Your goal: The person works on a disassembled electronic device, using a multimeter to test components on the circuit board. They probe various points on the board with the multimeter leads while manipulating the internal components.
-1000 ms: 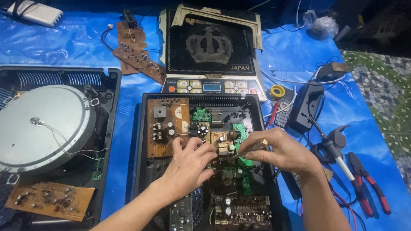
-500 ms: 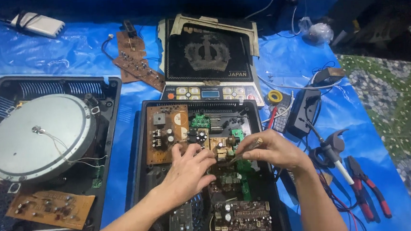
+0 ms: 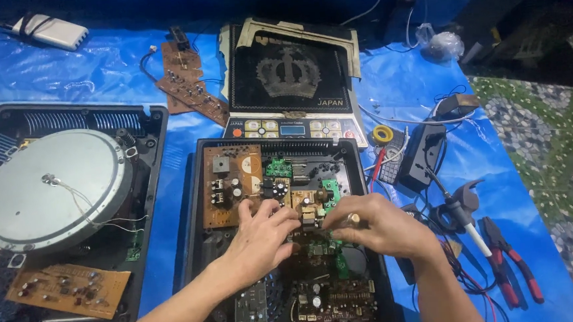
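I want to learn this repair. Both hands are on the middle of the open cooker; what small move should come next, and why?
Probably lift the small board slightly. Left hand and right hand both pinch around it in the open black case, fingertips meeting there; whether it is loose, I cannot tell.

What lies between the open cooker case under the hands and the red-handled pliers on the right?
In the head view, between the open cooker case and the red-handled pliers lie a soldering iron and tangled wires on blue sheet.

Centre of frame: opened black appliance casing (image 3: 199, 252) with circuit boards (image 3: 232, 186); left hand (image 3: 265, 238) and right hand (image 3: 377, 227) resting on the central components; left of frame: round grey coil disc (image 3: 50, 198); lower right: red-handled pliers (image 3: 515, 266); blue sheet (image 3: 95, 73) beneath.
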